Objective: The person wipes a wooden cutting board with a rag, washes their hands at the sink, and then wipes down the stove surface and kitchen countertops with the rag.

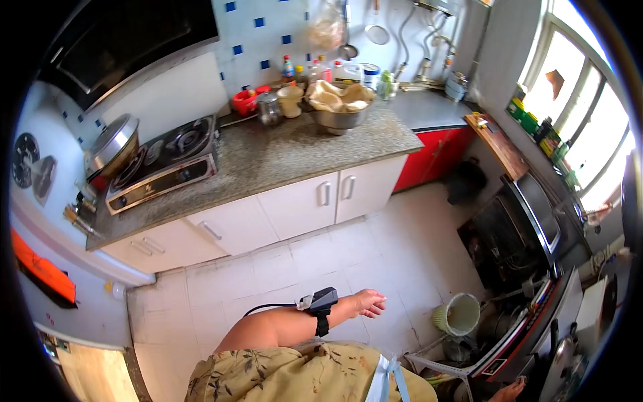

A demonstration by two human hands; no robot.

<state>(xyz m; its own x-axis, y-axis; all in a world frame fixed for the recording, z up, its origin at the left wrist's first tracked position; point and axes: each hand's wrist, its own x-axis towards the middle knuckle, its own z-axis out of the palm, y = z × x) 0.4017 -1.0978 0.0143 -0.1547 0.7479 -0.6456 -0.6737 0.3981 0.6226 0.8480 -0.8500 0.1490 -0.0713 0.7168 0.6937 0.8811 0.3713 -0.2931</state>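
Observation:
My left hand (pixel 370 303) hangs over the tiled floor in front of my body, holding nothing, its fingers loosely stretched and apart. A black device (pixel 323 301) with a strap and cable sits on that forearm. At the lower right edge of the view, my right hand (pixel 510 390) reaches to the side of a storage rack (pixel 442 367). Its fingers are bent together against something dark that I cannot make out. Near that hand stand a frying pan (pixel 562 352) and dark pots. A pale green bin (pixel 457 315) stands between the two hands.
Ahead runs a granite counter (pixel 268 155) with a gas stove (pixel 164 161), a large pot (pixel 114 144), a steel bowl (pixel 340 120) with cloth, and several bottles. A dark oven-like appliance (pixel 506 231) stands at right below a wooden board (pixel 497 144). White cabinets (pixel 301 204) line the front.

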